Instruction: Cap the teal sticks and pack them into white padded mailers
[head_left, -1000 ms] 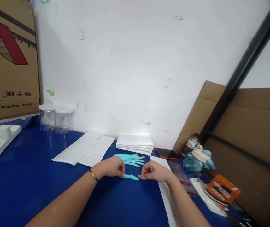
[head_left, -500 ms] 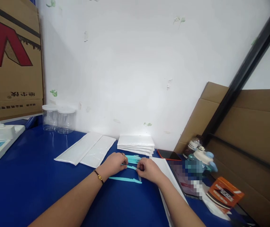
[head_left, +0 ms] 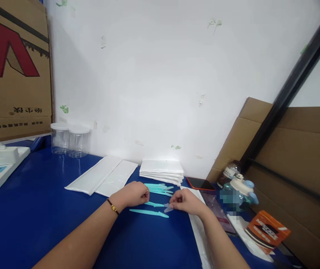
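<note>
Bordering the blue desk (head_left: 148,243) at the back, a white wall (head_left: 148,82) is being met by its far edge, while open surface is being left in front of both hands and to the far left. Movement toward the back is being limited by a stack of white packets (head_left: 161,170) and a bundle of turquoise razors (head_left: 157,188); the right side is being bounded by a white sheet (head_left: 197,228) and a tablet (head_left: 218,213).

A narrow grip is being kept by the left hand (head_left: 136,194), with one end of a turquoise razor (head_left: 156,204) being held between thumb and fingers. A small clear cap (head_left: 168,209) is being pinched by the right hand (head_left: 186,201), just beside the razor's other end; its exact outline is being blurred. A second razor (head_left: 148,213) is being supported by the desk, nearer the front.

On the large carton (head_left: 14,89), Chinese characters and a registered mark are being shown inverted beneath a red emblem. Pale lettering is being displayed on an orange box (head_left: 268,231), but it cannot be read reliably. The label of the brown bottle (head_left: 228,173) is being seen too small to read.
</note>
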Available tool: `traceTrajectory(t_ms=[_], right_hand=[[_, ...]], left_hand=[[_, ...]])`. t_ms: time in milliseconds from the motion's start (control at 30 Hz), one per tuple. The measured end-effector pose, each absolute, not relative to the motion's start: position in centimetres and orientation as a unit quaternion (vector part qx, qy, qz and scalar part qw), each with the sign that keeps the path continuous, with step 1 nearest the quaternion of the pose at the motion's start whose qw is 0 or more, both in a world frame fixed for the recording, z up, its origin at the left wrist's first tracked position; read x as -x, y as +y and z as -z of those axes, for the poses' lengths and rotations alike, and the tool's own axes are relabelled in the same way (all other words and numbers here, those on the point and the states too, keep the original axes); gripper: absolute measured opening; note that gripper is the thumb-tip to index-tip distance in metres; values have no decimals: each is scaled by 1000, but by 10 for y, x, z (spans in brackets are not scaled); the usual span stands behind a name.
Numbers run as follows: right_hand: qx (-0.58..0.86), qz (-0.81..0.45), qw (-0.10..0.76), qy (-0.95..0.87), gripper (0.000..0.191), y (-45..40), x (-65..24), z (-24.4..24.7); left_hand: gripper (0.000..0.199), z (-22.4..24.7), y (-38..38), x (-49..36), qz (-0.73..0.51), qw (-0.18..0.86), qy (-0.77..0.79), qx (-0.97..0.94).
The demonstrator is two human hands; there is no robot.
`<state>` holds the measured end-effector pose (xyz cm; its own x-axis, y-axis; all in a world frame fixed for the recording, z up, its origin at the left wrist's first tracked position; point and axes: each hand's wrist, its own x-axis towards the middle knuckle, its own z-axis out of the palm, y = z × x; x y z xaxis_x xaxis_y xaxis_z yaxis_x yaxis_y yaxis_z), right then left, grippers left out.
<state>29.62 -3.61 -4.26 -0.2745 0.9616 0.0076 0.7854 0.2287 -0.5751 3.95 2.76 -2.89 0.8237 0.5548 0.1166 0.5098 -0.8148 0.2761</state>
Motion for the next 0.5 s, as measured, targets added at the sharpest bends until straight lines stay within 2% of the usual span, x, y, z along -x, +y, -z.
traceTrajectory(t_ms=[100,200,400,500], right_hand=[[602,-145,231,-751,18,-31,-299,46],[611,-58,222,-757,11,-26,-294,50],[592,-28,178,-785,9,-27,-283,50],[571,-75,188,-795,11,-30,-280,48]], left_hand=[[15,31,27,-40,-84,182,271,-942],[16,33,28,-41,-92,199,269,-938],[26,40,31,-48,-174,85,306,-932],[16,46,33,-52,-161,68,306,-936]])
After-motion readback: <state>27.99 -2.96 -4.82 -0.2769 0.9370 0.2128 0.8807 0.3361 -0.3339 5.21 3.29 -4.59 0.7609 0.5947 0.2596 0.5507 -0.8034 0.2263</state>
